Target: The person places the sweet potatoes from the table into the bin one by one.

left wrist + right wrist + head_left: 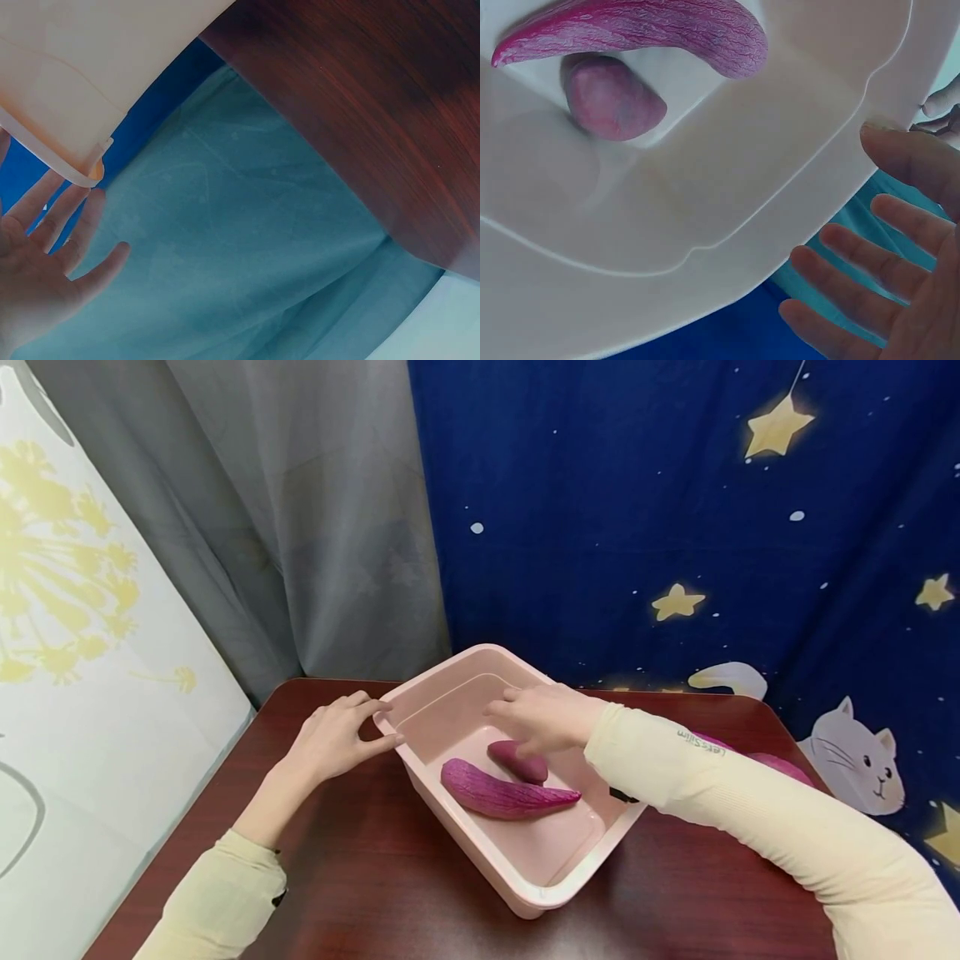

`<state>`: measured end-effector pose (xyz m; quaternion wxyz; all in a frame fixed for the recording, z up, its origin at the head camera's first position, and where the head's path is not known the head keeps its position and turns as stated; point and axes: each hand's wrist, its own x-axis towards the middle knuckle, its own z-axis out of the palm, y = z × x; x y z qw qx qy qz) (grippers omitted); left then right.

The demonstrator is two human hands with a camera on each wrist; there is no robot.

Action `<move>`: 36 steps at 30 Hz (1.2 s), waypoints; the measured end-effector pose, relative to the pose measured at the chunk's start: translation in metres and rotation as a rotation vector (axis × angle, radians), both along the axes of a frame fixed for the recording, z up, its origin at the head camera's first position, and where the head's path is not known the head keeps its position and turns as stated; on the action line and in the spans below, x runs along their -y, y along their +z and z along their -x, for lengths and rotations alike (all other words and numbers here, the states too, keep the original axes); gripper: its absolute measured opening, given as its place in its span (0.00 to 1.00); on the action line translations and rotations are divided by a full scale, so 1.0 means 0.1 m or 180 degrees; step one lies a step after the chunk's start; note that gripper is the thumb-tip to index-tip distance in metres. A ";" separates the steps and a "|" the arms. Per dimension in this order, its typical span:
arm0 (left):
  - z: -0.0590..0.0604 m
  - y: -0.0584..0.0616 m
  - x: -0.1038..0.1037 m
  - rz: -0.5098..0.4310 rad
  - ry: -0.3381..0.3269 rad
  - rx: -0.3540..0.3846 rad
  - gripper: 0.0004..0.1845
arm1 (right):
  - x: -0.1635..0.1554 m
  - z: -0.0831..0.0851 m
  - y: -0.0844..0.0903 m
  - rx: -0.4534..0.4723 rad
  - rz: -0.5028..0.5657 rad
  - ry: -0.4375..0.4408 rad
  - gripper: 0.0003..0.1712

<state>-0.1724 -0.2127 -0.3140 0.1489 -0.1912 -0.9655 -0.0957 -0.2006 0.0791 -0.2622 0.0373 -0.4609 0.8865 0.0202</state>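
A pink plastic basin (480,852) stands on the table. Inside it lie a long curved purple sweet potato (495,793) and a smaller, rounder one (528,767), side by side on the basin floor. My left hand (335,735) is at the basin's left rim with its fingers extended; whether they press on the rim I cannot tell. Over the basin's far right part hovers my right hand (547,714), its fingers spread and holding nothing. The right wrist view shows this hand (900,277) apart from both sweet potatoes.
More purple-pink things (783,767) lie on the table's right, partly hidden behind the right sleeve (720,785). The dark red table (360,860) backs onto a grey curtain (360,568) and a blue star-patterned curtain (570,527).
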 end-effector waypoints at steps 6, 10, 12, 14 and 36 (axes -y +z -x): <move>-0.01 0.01 0.00 -0.0001 0.0002 -0.0003 0.29 | -0.11 -0.06 0.06 -0.0300 0.0157 0.0190 0.30; -0.01 0.02 0.00 -0.0010 0.0001 -0.0010 0.29 | -0.19 -0.10 0.10 -0.0471 0.0267 0.0334 0.28; -0.01 0.02 0.00 -0.0013 0.0001 -0.0011 0.29 | -0.23 -0.12 0.12 -0.0545 0.0336 0.0393 0.27; -0.01 0.02 0.00 -0.0012 0.0004 -0.0008 0.29 | -0.28 -0.14 0.13 -0.0636 0.0412 0.0462 0.27; -0.01 0.00 0.00 0.0003 0.0007 -0.0009 0.29 | -0.98 -0.36 0.14 -0.0973 0.0797 0.0610 0.28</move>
